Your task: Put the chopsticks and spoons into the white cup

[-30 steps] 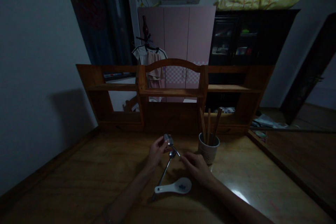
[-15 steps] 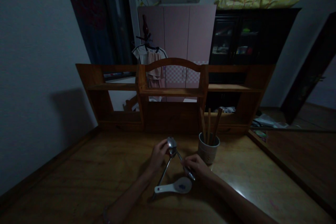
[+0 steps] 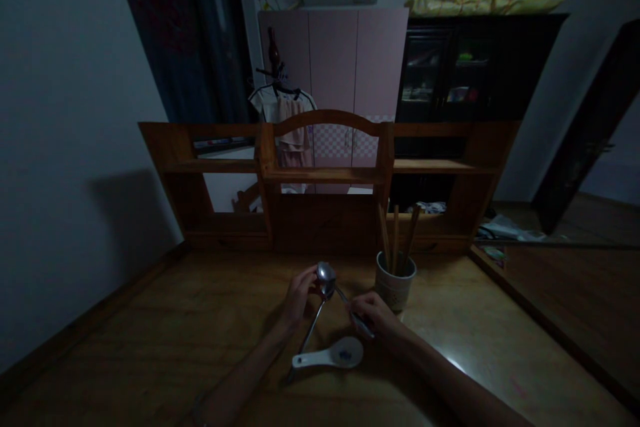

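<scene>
A metal spoon (image 3: 327, 272) slants between my hands with its bowl toward the left. The fingers of my left hand (image 3: 299, 295) close on the edge of that bowl. My right hand (image 3: 371, 312) is closed around the spoon's handle. Right under the bowl shows a second metal spoon (image 3: 313, 330), its handle running down to the left. Whether my left fingers also touch this one, I cannot tell. Nearer to me lies a white ceramic spoon (image 3: 330, 355) with a blue pattern in its bowl, across the second spoon's handle.
Just beyond my right hand stands a grey cup (image 3: 395, 290) holding several chopsticks (image 3: 397, 233). A wooden shelf unit (image 3: 325, 175) rises along the far side of the wooden table (image 3: 200, 320). The room is dim.
The held spoon has shifted slightly, its handle end turning a little in my right hand. Both hands keep their grip. The whole view has moved slightly.
</scene>
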{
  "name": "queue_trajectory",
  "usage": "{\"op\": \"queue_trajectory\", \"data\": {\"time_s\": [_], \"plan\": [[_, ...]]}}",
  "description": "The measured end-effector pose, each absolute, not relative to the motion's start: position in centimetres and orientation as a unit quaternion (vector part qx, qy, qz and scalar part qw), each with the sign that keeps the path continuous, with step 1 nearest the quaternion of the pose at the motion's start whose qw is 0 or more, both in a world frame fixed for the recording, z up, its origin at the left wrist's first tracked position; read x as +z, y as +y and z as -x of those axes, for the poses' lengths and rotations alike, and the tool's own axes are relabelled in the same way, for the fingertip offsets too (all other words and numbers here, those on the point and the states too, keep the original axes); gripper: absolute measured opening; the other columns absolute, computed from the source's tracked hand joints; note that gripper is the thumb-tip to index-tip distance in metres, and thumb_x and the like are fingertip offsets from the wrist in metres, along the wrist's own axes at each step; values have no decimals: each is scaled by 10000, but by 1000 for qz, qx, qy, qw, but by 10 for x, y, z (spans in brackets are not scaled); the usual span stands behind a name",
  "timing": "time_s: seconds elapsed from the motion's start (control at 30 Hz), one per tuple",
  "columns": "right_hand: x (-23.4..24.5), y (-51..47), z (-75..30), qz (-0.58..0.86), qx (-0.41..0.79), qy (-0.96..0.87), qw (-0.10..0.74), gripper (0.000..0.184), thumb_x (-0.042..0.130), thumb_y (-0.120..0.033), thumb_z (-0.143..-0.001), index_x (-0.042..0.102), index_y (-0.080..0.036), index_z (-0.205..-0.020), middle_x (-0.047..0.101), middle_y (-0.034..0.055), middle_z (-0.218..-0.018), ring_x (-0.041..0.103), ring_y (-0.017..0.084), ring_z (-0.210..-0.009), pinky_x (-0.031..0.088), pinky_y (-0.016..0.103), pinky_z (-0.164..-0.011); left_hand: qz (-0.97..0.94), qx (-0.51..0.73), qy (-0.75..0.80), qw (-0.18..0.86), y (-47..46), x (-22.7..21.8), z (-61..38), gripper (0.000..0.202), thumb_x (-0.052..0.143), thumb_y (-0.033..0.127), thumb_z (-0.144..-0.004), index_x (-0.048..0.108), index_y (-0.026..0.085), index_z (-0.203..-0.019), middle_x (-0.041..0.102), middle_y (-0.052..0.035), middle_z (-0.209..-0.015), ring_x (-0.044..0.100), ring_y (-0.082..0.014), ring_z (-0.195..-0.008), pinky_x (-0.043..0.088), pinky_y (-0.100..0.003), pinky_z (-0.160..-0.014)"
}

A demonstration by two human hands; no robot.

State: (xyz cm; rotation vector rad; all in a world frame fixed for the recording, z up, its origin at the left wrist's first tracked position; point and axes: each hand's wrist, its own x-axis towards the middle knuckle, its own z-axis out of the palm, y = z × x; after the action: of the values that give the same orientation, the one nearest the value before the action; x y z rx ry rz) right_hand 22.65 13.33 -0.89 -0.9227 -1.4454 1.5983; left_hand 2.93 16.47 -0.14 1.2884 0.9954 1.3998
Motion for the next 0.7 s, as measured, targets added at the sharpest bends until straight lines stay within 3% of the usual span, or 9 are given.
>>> {"op": "queue_trajectory", "data": {"time_s": [0.27, 0.57, 0.7], "plan": [[-7, 133, -227, 346, 677, -529, 376, 377, 616, -398, -785, 491, -163, -518, 391, -69, -425, 279, 53, -360, 177, 211, -375, -502, 589, 432, 463, 166, -2, -30, 315, 548, 357, -751, 707, 131, -903, 733, -70, -818, 644, -186, -683, 516, -289, -624], [-11, 135, -227, 326, 710, -505, 367, 356, 623, -400, -814, 545, -146, -577, 423, -64, -452, 298, 52, -375, 207, 207, -391, -514, 593, 432, 444, 165, -2, -28, 373, 503, 363, -807, 697, 133, -1027, 716, -92, -999, 641, -208, -837, 505, -287, -688], [-12, 136, -226, 327, 709, -505, 367, 357, 630, -410, -814, 574, -136, -592, 439, -56, -467, 346, 57, -388, 223, 197, -382, -546, 591, 435, 403, 164, 0, -26, 364, 482, 342, -839, 682, 152, -1077, 686, -70, -990, 591, -170, -783, 459, -257, -663]]}}
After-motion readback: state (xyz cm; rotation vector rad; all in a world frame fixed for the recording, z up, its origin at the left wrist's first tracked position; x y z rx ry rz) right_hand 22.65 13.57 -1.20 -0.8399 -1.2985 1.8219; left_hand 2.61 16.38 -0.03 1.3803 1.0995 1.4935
